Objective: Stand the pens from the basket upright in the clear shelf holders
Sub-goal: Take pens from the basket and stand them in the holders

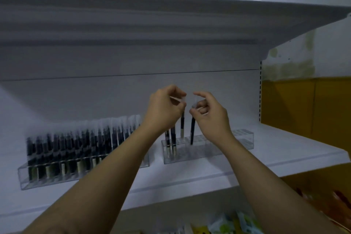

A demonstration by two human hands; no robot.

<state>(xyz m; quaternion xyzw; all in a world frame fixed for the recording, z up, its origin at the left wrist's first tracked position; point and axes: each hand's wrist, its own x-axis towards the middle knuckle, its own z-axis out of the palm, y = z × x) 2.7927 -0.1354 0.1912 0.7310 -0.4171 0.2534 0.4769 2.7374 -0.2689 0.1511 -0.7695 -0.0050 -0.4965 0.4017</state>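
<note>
A white shelf [266,157] is seen at chest height, under a deeper upper shelf [171,15]. On the left, a long clear holder [57,178] is packed with upright dark pens, which suggests that side is finished. To its right, just apart, a second clear holder [218,150] is mostly vacant, with only a few standing pens [170,140] at its left end. It appears to be filled from left to right, so the next free slots lie just beside them.

Both hands are raised over that end, close together but not touching. The left hand [163,110] is curled, and a pale-tipped pen [182,123] is pinched near its clear cap and hung vertically above the holder, probably kept ready for insertion. The right hand [210,116] is closed at thumb and fingertips on the top of a dark pen [192,131], the forefinger lifted clear. Its lower end is at the holder's top, and whether it is seated cannot be told. The basket is not in view.
</note>
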